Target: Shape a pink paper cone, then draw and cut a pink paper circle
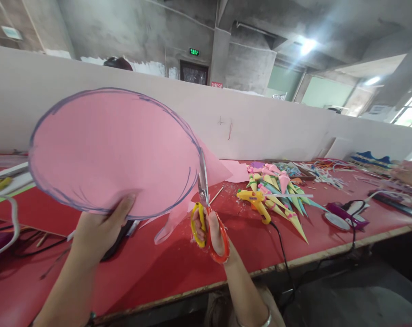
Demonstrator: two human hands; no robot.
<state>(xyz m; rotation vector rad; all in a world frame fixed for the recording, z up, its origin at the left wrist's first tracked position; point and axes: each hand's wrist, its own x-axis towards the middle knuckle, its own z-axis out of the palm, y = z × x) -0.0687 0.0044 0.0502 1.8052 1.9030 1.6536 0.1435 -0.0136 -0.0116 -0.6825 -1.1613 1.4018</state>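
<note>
A large pink paper sheet (117, 141) with a dark oval outline drawn on it is held up above the table. My left hand (100, 231) grips its lower edge, thumb in front and the other fingers hidden behind. My right hand (210, 231) is closed round scissors (203, 186) with one yellow and one red handle. The blades point upward at the sheet's right edge, along the drawn line. A trimmed pink strip (170, 225) hangs down to the left of the scissors, and a pink corner (215, 163) sticks out behind the blades.
On the red table (165, 277) lie a yellow glue gun (256, 202) and several colored paper cones (280, 186). A purple device (349, 218) with a cable lies farther right. A white partition (267, 127) stands behind. Another person's hand (410, 175) shows at the right edge.
</note>
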